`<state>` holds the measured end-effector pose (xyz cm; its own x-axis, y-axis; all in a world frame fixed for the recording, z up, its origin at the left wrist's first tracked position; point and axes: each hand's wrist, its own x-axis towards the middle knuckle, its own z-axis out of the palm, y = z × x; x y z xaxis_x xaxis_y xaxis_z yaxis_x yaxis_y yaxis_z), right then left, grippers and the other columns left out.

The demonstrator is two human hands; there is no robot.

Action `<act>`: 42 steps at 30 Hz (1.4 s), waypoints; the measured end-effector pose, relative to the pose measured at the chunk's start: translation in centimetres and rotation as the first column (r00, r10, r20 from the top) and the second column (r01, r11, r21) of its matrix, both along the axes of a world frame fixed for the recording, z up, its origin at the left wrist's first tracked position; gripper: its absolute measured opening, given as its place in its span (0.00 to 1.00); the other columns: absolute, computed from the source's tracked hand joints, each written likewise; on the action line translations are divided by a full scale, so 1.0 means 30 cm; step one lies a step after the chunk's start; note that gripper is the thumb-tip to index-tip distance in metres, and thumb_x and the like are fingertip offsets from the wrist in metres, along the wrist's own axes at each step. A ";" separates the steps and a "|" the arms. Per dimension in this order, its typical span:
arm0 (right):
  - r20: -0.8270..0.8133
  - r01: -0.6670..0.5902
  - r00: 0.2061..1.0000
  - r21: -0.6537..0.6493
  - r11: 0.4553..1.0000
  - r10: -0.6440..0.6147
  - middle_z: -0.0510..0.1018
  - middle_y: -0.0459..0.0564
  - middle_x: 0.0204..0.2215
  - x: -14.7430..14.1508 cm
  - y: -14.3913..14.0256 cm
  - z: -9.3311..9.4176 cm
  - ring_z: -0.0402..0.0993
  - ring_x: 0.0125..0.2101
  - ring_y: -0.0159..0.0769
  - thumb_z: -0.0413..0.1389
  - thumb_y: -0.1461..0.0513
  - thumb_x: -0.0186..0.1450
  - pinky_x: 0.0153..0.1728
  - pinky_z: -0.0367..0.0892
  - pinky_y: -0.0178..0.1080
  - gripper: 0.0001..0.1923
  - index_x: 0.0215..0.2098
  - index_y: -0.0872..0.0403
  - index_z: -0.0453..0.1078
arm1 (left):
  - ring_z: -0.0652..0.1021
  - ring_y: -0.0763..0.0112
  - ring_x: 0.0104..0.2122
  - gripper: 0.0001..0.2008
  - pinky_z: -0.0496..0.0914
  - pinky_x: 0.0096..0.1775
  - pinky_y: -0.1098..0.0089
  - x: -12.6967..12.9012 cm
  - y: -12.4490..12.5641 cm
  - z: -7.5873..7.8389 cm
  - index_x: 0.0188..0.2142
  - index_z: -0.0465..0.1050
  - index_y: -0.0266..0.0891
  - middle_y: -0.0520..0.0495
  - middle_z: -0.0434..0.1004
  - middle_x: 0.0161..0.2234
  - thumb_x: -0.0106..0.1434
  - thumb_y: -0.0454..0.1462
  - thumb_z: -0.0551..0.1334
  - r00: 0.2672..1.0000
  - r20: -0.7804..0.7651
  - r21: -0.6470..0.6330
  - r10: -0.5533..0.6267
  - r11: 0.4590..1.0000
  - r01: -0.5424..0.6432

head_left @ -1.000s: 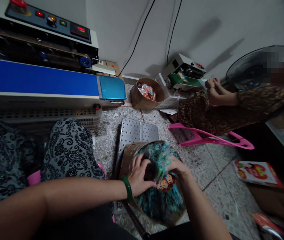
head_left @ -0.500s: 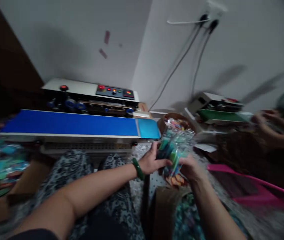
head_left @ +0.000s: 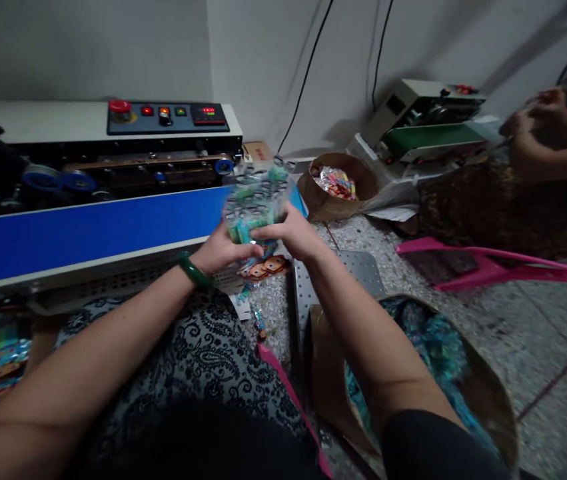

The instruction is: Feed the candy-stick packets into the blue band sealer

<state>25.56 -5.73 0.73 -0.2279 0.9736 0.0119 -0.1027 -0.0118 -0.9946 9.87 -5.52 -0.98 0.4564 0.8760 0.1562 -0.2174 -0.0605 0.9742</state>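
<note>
Your left hand (head_left: 224,250) and your right hand (head_left: 290,233) are both closed around a stack of clear plastic packets with turquoise contents (head_left: 256,200), gripping it from either side and holding it up in front of the long blue conveyor belt of the white sealing machine (head_left: 88,230), whose control panel with red lights (head_left: 166,117) sits at about eleven o'clock. A green bangle (head_left: 194,270) circles your left wrist. At five o'clock from the stack, a brown paper sack full of turquoise packets (head_left: 413,373) stands on the speckled terrazzo floor (head_left: 503,320), beside a perforated metal plate (head_left: 358,270). At two o'clock, against the grey wall (head_left: 273,60), sit a smaller brown sack of colourful packets (head_left: 333,187) and a second sealing machine with a green belt (head_left: 428,127). A co-worker's hands (head_left: 533,120) are at three o'clock, above a pink plastic stool (head_left: 488,270).
</note>
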 end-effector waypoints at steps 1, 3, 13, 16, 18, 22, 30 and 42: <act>-0.018 -0.013 1.000 0.019 1.000 0.014 0.73 0.48 0.38 -0.017 0.005 0.002 0.69 0.39 0.38 0.64 0.63 0.42 0.46 0.63 0.47 0.31 0.43 0.58 0.61 | 0.70 0.58 0.48 0.33 0.60 0.51 0.61 -0.004 0.006 0.011 0.45 0.68 0.37 0.42 0.71 0.47 0.37 0.40 0.71 0.999 -0.027 0.010 0.019 1.000 -0.019; -0.057 -0.045 0.997 0.040 0.998 0.047 0.71 0.48 0.40 -0.051 0.015 0.004 0.68 0.41 0.38 0.63 0.62 0.45 0.47 0.61 0.47 0.31 0.46 0.57 0.59 | 0.72 0.59 0.45 0.27 0.61 0.50 0.61 -0.012 0.014 0.025 0.42 0.71 0.38 0.46 0.74 0.43 0.38 0.36 0.71 0.996 -0.059 0.030 0.072 0.997 -0.071; -0.117 -0.101 0.987 0.103 0.990 0.113 0.66 0.48 0.45 -0.135 0.079 0.001 0.61 0.48 0.40 0.63 0.58 0.48 0.51 0.57 0.46 0.33 0.48 0.54 0.57 | 0.74 0.62 0.40 0.16 0.65 0.47 0.60 -0.063 0.041 0.003 0.37 0.73 0.36 0.49 0.77 0.38 0.45 0.32 0.67 0.968 0.000 -0.128 0.251 0.960 -0.249; -0.166 0.067 0.985 0.097 0.993 -0.051 0.65 0.47 0.45 -0.131 0.088 0.003 0.61 0.47 0.38 0.62 0.56 0.49 0.48 0.59 0.42 0.28 0.45 0.51 0.60 | 0.74 0.59 0.41 0.20 0.66 0.46 0.61 -0.097 0.057 0.026 0.39 0.73 0.38 0.48 0.76 0.40 0.44 0.33 0.67 0.967 0.021 -0.212 0.252 0.947 -0.242; -0.211 0.154 0.966 0.006 0.988 -0.149 0.68 0.46 0.39 -0.130 0.100 -0.003 0.65 0.40 0.35 0.58 0.55 0.53 0.40 0.64 0.38 0.16 0.38 0.51 0.63 | 0.75 0.59 0.39 0.21 0.69 0.43 0.60 -0.126 0.068 0.036 0.42 0.72 0.38 0.47 0.77 0.39 0.45 0.33 0.66 0.968 0.037 -0.310 0.247 0.924 -0.224; -0.178 0.131 0.975 -0.042 0.991 -0.136 0.68 0.44 0.29 -0.144 0.136 0.004 0.65 0.29 0.30 0.59 0.57 0.52 0.29 0.63 0.32 0.11 0.31 0.53 0.65 | 0.77 0.59 0.35 0.24 0.70 0.41 0.62 -0.179 0.089 0.044 0.45 0.70 0.37 0.46 0.79 0.35 0.45 0.33 0.65 0.970 0.084 -0.396 0.227 0.901 -0.177; -0.092 0.222 0.974 0.197 0.955 -0.207 0.68 0.45 0.27 -0.208 0.178 0.029 0.64 0.32 0.32 0.58 0.63 0.51 0.36 0.59 0.34 0.08 0.21 0.55 0.63 | 0.78 0.61 0.31 0.18 0.71 0.38 0.64 -0.223 0.095 0.029 0.37 0.74 0.34 0.46 0.79 0.30 0.42 0.30 0.66 0.945 0.167 -0.499 0.280 0.851 -0.164; -0.329 0.401 0.864 -0.011 0.916 -0.382 0.72 0.45 0.31 -0.356 0.163 -0.046 0.68 0.34 0.33 0.57 0.59 0.55 0.34 0.62 0.33 0.12 0.35 0.53 0.61 | 0.78 0.59 0.28 0.12 0.73 0.34 0.62 -0.267 0.110 0.026 0.30 0.74 0.29 0.41 0.78 0.26 0.42 0.31 0.65 0.899 0.144 -0.638 0.414 0.733 -0.235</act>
